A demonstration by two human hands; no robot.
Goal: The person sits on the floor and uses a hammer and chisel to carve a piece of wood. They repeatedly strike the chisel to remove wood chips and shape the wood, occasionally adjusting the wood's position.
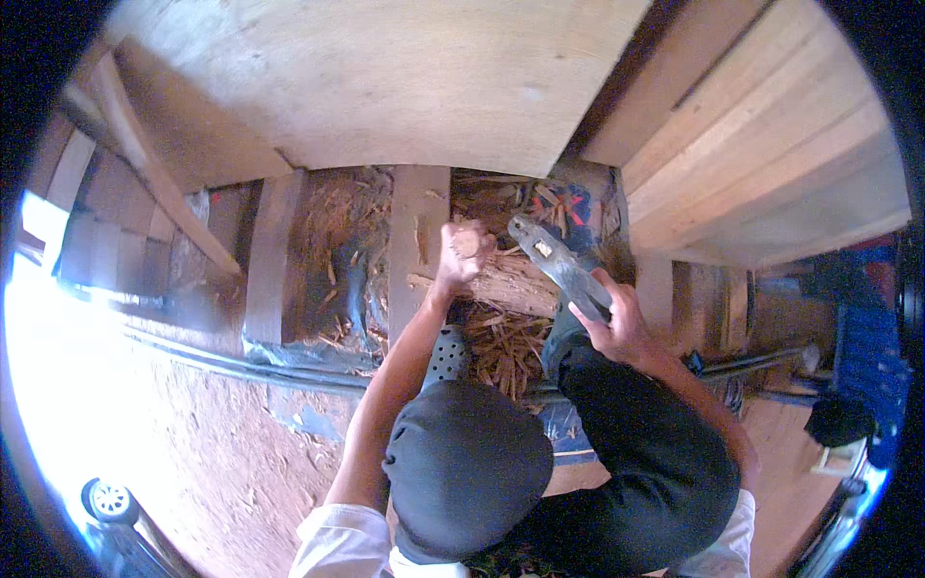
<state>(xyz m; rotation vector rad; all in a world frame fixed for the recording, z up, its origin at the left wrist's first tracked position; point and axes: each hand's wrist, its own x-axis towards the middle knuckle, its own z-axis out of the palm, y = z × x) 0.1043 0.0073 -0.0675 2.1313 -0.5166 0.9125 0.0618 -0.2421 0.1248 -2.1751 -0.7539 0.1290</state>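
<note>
My left hand (455,262) is closed around a short piece of wood (469,243), held upright with its pale cut end facing up. Just below it, a split log (511,283) lies on the ground between my feet. In my right hand (621,323) is a long grey metal tool (564,265), broad and blade-like, with a light patch or hole near its far end. It slants up and left, its tip apart from the held wood. Its exact kind cannot be made out.
Wood chips (506,347) cover the ground around a perforated clog (446,353) on my left foot. A large plywood sheet (405,87) stands ahead, with stacked planks (752,135) at right. Upright beams (419,222) stand ahead; a wheel (110,499) shows at lower left.
</note>
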